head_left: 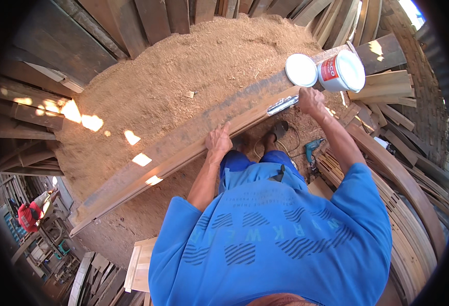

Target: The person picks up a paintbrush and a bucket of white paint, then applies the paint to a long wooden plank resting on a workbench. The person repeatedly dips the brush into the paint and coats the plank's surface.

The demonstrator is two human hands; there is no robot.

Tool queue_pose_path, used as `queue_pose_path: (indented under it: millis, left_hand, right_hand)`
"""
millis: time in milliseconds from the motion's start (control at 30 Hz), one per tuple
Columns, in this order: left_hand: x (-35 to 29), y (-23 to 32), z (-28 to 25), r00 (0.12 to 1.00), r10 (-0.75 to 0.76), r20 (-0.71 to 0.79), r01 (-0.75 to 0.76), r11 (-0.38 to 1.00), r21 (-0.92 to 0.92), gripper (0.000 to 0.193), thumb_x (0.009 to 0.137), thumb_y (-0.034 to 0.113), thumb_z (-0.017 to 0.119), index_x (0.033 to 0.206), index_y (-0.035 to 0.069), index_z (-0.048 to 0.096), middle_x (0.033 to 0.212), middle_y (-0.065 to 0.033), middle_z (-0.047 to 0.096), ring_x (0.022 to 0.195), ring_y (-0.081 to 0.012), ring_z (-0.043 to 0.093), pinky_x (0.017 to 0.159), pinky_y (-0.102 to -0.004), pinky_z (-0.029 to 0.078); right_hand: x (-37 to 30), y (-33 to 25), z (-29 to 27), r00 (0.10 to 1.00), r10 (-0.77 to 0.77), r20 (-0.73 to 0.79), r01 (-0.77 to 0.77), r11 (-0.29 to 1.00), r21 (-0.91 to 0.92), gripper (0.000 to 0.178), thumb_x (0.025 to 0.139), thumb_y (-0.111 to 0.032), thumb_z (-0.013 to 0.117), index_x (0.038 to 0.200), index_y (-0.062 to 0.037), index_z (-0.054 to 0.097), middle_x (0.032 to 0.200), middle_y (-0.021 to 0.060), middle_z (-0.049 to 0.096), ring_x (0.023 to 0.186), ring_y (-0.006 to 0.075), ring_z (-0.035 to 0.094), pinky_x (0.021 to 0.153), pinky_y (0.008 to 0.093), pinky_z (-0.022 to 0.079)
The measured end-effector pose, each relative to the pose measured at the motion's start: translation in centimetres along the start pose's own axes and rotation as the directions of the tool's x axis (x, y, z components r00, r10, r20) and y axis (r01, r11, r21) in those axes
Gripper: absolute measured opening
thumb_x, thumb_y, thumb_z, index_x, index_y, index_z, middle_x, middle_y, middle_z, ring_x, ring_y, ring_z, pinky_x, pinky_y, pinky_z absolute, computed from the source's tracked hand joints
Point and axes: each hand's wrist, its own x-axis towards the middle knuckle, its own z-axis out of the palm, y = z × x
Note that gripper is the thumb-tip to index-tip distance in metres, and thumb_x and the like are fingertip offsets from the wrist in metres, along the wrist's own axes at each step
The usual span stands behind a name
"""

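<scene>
A long wooden board (247,117) lies slantwise before me, on top of a wider dark beam (252,93). My left hand (218,143) grips the board's near edge around its middle. Farther right, my right hand (312,101) is closed at the board's end; what its fingers hold is hidden. A shiny white streak (282,105), which looks wet, runs along the board's edge beside that hand. Just beyond stand a white bucket (351,71) with a red label and, to its left, a round white lid (301,70) on the beam.
Sawdust (183,84) covers the ground past the beam. A teal power drill (313,148) is near my feet, beside a cord. Stacked planks (392,214) and a curved timber (405,176) crowd the right. A person in red (29,217) is far left.
</scene>
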Motion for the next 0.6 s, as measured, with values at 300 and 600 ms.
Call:
queue_pose_path:
  millis: [300, 600]
  left_hand:
    - [0.5, 0.1, -0.9, 0.997, -0.037, 0.066, 0.037, 0.999, 0.000, 0.055, 0.076, 0.009, 0.064, 0.129, 0.020, 0.059, 0.114, -0.0180, 0.066, 0.099, -0.0407, 0.066, 0.083, -0.0497, 0.056]
    - [0.9, 0.5, -2.0, 0.990, -0.084, 0.112, 0.085, 0.996, -0.011, 0.054, 0.076, 0.011, 0.065, 0.130, 0.021, 0.059, 0.113, -0.0173, 0.068, 0.101, -0.0417, 0.066, 0.087, -0.0493, 0.054]
  right_hand:
    - [-0.2, -1.9, 0.0, 0.944, -0.284, 0.167, 0.303, 0.947, -0.109, 0.015, 0.080, -0.007, 0.059, 0.083, -0.0013, 0.073, 0.083, 0.0178, 0.072, 0.080, 0.0296, 0.072, 0.067, 0.0391, 0.057]
    - [-0.6, -4.8, -1.0, 0.948, -0.243, 0.207, 0.261, 0.963, -0.065, 0.016, 0.078, -0.001, 0.055, 0.081, -0.0009, 0.071, 0.076, 0.0168, 0.070, 0.066, 0.0235, 0.068, 0.060, 0.0378, 0.055]
